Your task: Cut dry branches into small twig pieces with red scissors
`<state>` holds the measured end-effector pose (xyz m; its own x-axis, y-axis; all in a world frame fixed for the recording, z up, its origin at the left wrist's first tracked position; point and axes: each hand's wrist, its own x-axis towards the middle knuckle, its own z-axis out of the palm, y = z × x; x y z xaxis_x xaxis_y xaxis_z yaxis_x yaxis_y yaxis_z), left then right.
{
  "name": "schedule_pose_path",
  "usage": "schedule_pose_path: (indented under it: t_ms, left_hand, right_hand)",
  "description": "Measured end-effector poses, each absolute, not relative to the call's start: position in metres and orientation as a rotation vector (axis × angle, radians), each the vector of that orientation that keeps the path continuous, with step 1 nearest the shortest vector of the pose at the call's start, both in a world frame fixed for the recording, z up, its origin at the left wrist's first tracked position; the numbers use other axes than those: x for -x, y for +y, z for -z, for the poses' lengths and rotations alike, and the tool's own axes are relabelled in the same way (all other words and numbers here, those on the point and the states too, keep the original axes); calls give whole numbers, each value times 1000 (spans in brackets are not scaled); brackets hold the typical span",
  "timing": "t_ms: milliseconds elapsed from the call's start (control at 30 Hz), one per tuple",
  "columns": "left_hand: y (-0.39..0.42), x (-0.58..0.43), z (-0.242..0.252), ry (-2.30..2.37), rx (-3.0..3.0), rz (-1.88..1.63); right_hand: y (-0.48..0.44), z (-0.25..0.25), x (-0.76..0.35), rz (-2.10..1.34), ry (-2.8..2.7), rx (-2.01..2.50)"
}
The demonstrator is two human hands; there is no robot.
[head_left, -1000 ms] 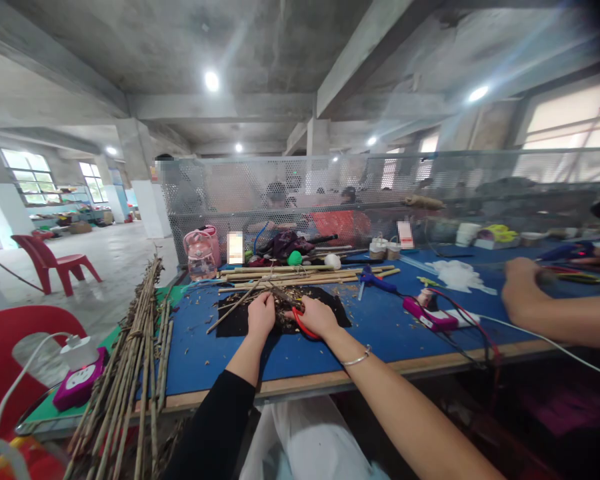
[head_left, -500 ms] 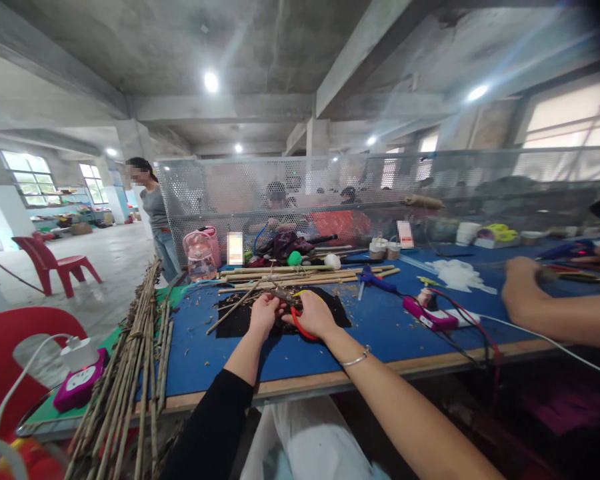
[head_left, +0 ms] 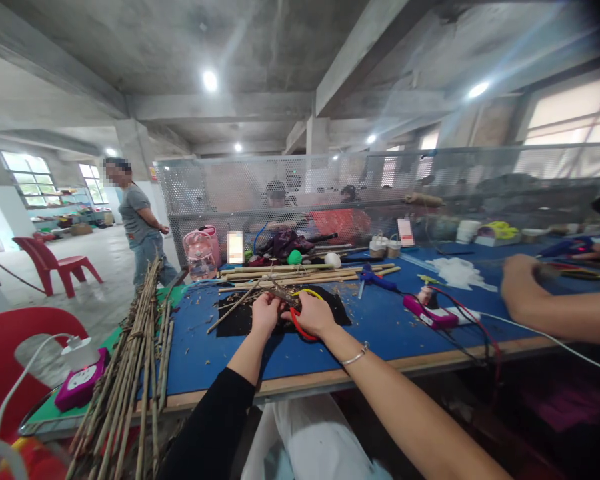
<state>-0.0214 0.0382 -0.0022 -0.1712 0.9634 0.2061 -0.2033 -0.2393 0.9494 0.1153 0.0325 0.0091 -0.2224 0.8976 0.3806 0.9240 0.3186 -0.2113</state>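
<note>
"Status?"

"Right hand [head_left: 317, 315] grips red-and-yellow-handled scissors [head_left: 297, 321] over black cloth [head_left: 230, 327]; left hand [head_left: 265, 315] bunches beside the blades, can't tell if holding anything."

"Risk?"

"Nicked left fingertips, probably, if the blades close that near. A nudge could spill plant scraps [head_left: 237, 295] off the cloth."

"Farther?"

"Cut poles [head_left: 330, 278] behind; a bump could roll them against the blue glue gun [head_left: 376, 279]."

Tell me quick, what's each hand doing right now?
Left hand: curled closed; if it pinches something, I can't tell what.
Right hand: closed around scissors with red and yellow handles.
</note>
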Motion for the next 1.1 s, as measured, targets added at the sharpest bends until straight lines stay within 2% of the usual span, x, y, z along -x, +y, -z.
schedule_pose_path:
  t_ms: [167, 467, 767, 1100]
  left_hand:
    - [39, 22, 2, 987, -1056, -1607]
    - [38, 17, 1, 979, -981, -1534]
    - [37, 22, 1, 977, -978, -1519]
    - [37, 27, 0, 1046, -991, -1442]
  right_hand:
    - [32, -9, -116, 8, -2177, 1668]
    - [34, -9, -117, 195, -2149, 1545]
    - [34, -8, -117, 32, -2158, 1696]
    - [34, -9, -120, 6, -2188, 1719]
